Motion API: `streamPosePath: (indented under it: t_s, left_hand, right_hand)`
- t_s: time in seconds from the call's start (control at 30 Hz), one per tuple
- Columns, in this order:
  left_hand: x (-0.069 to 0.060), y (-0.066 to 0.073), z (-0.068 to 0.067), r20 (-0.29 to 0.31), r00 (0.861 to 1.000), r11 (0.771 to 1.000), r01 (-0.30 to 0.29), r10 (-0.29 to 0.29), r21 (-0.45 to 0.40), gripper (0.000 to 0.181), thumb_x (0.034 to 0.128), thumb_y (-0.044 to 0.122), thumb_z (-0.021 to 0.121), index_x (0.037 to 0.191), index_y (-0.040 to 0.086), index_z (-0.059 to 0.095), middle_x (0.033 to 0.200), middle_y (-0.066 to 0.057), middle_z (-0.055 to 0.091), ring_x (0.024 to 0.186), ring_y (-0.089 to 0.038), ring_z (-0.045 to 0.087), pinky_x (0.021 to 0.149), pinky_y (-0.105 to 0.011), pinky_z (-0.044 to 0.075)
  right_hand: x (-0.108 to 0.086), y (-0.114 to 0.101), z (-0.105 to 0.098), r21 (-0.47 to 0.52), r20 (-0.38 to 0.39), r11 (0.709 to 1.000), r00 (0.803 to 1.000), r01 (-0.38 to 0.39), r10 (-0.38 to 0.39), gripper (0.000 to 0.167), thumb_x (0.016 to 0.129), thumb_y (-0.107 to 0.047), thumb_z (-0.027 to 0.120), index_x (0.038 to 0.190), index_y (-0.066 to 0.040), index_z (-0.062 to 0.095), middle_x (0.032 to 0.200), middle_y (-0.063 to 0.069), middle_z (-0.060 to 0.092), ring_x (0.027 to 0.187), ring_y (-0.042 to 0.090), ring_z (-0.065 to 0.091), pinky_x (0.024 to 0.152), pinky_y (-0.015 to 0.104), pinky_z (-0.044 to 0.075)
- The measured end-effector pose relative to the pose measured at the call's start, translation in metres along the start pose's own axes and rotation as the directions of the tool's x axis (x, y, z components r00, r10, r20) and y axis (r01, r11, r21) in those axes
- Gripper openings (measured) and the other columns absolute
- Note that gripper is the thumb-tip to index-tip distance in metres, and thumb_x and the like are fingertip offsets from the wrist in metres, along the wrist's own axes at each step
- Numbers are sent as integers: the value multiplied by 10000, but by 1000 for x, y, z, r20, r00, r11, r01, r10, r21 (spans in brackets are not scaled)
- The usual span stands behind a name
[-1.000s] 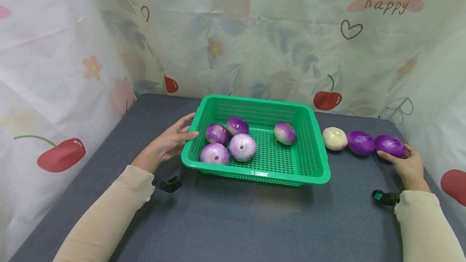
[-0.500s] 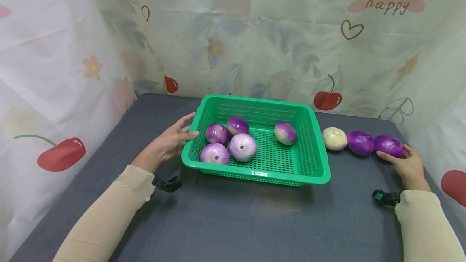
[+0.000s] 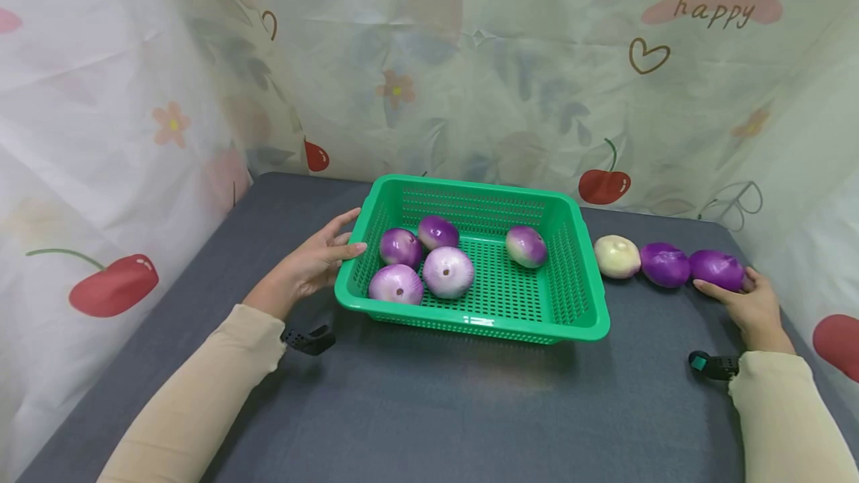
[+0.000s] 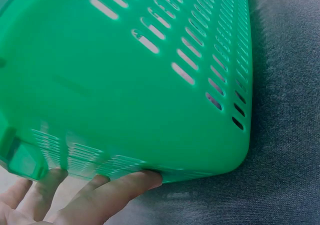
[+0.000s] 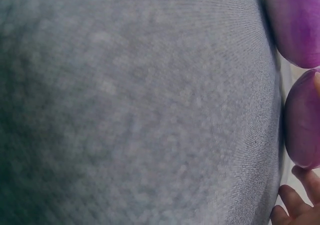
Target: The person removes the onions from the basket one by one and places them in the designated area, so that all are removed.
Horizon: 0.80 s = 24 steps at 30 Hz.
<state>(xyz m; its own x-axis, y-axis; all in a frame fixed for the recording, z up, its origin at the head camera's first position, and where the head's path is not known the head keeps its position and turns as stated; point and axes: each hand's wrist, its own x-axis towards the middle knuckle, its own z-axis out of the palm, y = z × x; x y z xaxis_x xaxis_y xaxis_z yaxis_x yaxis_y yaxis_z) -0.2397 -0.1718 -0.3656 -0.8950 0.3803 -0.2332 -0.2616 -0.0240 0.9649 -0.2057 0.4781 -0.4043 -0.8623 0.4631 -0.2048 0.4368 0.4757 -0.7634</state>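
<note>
A green basket (image 3: pixel 470 325) holds several purple onions, four grouped on its left and one onion (image 3: pixel 526 247) on its right. My left hand (image 3: pixel 309 263) grips the basket's left end, thumb on the rim. In the left wrist view its fingers (image 4: pixel 112 192) lie against the basket's outer wall (image 4: pixel 100 100). My right hand (image 3: pixel 754 308) holds the rightmost purple onion (image 3: pixel 716 270) on the table, thumb at its near side and fingers at its right. In the right wrist view, fingertips touch the end of this onion (image 5: pixel 301 122).
Right of the basket, a pale peeled onion (image 3: pixel 617 256) and a purple onion (image 3: pixel 664 264) stand in a row with the held one. The grey tabletop (image 3: pixel 496 408) extends in front. A patterned curtain (image 3: pixel 470 95) hangs behind and at both sides, with a thin wire (image 3: pixel 738 200) at the back right.
</note>
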Motion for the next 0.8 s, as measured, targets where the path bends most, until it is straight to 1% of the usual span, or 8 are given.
streamPosePath:
  t_s: [0.3, 0.5, 0.8]
  left_hand:
    - [0, -1, 0, 4, 1000, 1000, -3, 3, 1, 751, 985, 139, 560, 1554, 319, 104, 1566, -128, 290, 1232, -397, 534, 898, -527, 512]
    - [0, 0, 0, 4, 1000, 1000, -5, 5, 2, 748, 987, 140, 557, 1554, 317, 103, 1567, -131, 286, 1248, -409, 516, 906, -538, 503]
    - [1, 0, 0, -1, 1000, 1000, 1, -1, 1, 755, 985, 135, 561, 1555, 319, 100, 1569, -127, 285, 1265, -427, 495, 910, -543, 499]
  right_hand:
    - [0, 1, 0, 12, -5, 1000, 1000, 7, -7, 1062, 903, -413, 637, 1507, 34, -114, 1568, 310, -8, 1433, 498, 76, 1134, 608, 156]
    - [-1, 1, 0, 14, 0, 1000, 1000, 12, -12, 1070, 903, -415, 641, 1504, 40, -119, 1566, 315, -11, 1430, 506, 74, 1128, 617, 161]
    - [1, 1, -1, 11, -2, 1000, 1000, -4, 4, 1069, 901, -408, 643, 1506, 32, -121, 1566, 314, -14, 1430, 505, 80, 1130, 617, 162]
